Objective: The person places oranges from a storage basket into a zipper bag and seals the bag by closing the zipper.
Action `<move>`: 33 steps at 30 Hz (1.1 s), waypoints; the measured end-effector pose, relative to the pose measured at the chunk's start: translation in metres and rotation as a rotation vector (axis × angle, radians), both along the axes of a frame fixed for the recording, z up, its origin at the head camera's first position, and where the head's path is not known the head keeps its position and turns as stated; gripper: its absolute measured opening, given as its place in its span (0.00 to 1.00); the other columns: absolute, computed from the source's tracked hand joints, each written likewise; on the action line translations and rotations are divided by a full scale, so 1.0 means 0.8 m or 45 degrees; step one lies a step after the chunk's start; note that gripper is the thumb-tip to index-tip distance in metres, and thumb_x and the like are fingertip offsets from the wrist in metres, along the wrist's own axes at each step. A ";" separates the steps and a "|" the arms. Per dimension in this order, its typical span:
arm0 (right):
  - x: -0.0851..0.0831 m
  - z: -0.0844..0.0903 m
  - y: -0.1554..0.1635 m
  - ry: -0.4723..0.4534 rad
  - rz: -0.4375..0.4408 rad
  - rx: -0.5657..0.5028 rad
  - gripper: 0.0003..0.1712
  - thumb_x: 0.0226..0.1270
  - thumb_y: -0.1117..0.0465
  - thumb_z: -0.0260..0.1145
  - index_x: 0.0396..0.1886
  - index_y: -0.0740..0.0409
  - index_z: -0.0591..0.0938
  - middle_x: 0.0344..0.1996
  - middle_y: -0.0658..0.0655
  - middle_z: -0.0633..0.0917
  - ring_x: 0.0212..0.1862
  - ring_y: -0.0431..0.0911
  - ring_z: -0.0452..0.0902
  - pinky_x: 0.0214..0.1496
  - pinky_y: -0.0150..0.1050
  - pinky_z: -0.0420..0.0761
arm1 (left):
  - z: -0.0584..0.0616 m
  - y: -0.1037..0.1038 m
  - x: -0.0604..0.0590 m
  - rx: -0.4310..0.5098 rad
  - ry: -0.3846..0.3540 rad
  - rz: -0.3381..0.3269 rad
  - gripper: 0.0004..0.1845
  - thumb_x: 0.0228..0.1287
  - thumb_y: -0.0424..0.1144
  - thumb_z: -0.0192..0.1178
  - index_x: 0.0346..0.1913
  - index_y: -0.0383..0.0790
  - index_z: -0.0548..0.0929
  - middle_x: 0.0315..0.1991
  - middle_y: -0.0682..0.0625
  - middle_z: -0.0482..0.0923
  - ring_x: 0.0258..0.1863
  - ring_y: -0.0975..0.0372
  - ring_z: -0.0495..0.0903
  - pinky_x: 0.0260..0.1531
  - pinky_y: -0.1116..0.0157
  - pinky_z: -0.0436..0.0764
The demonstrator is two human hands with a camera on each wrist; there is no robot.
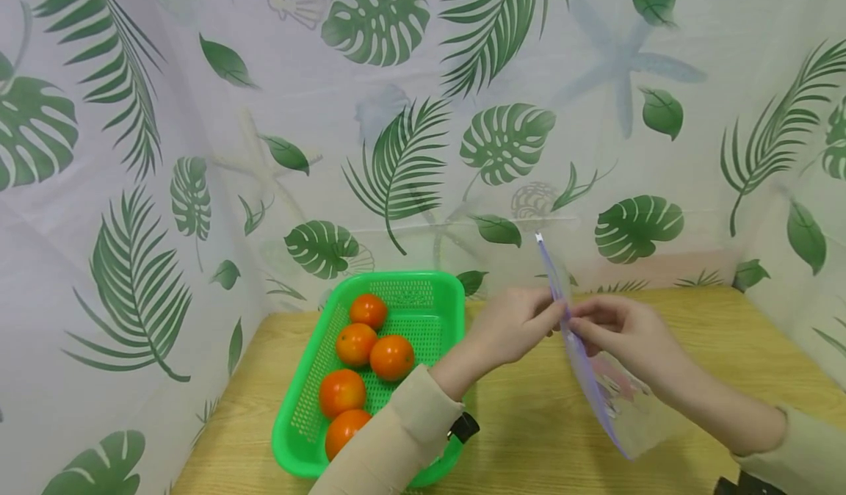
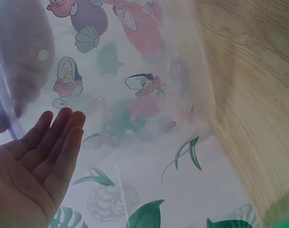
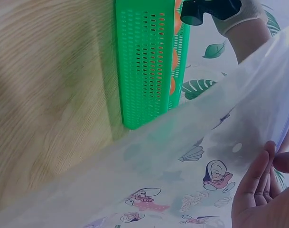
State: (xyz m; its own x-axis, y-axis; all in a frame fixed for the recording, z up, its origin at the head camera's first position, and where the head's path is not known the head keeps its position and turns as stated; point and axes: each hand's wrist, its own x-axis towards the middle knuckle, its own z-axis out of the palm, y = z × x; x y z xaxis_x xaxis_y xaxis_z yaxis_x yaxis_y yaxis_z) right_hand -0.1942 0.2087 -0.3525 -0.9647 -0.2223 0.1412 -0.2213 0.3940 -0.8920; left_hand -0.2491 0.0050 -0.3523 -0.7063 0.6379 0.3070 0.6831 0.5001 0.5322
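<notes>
A translucent zip bag (image 1: 615, 399) with cartoon prints hangs between both hands, its purple zip edge slanting down to the right, with a white slider at the upper end. My left hand (image 1: 512, 326) pinches the zip edge from the left. Opposite it, my right hand (image 1: 628, 333) pinches the same edge with thumb and fingers. In the left wrist view, the left hand (image 2: 40, 175) has its fingers against the printed bag (image 2: 116, 95). The right wrist view shows the right hand (image 3: 263, 194) at the purple edge. Whether the bag's mouth is parted, I cannot tell.
A green perforated basket (image 1: 459, 297) stands left of the bag on the wooden table (image 1: 522, 421). Several round orange-red fruits (image 1: 392, 358) lie in it, partly behind the left sleeve (image 1: 396, 436). A leaf-patterned cloth (image 1: 423, 69) hangs behind the table.
</notes>
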 end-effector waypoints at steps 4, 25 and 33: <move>-0.004 0.002 -0.001 -0.002 -0.001 -0.008 0.19 0.80 0.61 0.64 0.58 0.73 0.82 0.34 0.37 0.90 0.35 0.37 0.86 0.41 0.33 0.88 | -0.002 -0.004 -0.002 -0.003 -0.038 -0.033 0.19 0.85 0.47 0.46 0.46 0.45 0.87 0.35 0.54 0.88 0.28 0.73 0.76 0.30 0.80 0.74; -0.019 0.001 -0.002 -0.120 0.005 -0.085 0.23 0.81 0.58 0.64 0.61 0.74 0.77 0.42 0.44 0.90 0.42 0.35 0.88 0.48 0.31 0.88 | -0.002 -0.005 -0.017 0.152 -0.591 -0.209 0.16 0.81 0.36 0.50 0.57 0.30 0.85 0.43 0.40 0.90 0.34 0.65 0.87 0.36 0.71 0.88; -0.025 0.005 -0.005 -0.162 -0.056 -0.072 0.25 0.80 0.57 0.65 0.61 0.76 0.77 0.38 0.44 0.91 0.37 0.36 0.87 0.44 0.32 0.89 | 0.004 -0.008 -0.020 0.217 -0.738 -0.288 0.17 0.80 0.33 0.49 0.56 0.24 0.83 0.49 0.29 0.86 0.31 0.69 0.84 0.39 0.64 0.91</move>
State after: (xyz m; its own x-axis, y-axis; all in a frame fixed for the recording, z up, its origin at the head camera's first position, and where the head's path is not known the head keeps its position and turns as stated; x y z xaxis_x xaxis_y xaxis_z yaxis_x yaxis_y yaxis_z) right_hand -0.2144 0.2045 -0.3484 -0.9843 -0.1743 0.0284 -0.0888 0.3494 -0.9328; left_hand -0.2652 -0.0017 -0.3493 -0.6416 0.7666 0.0261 0.3394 0.2532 0.9059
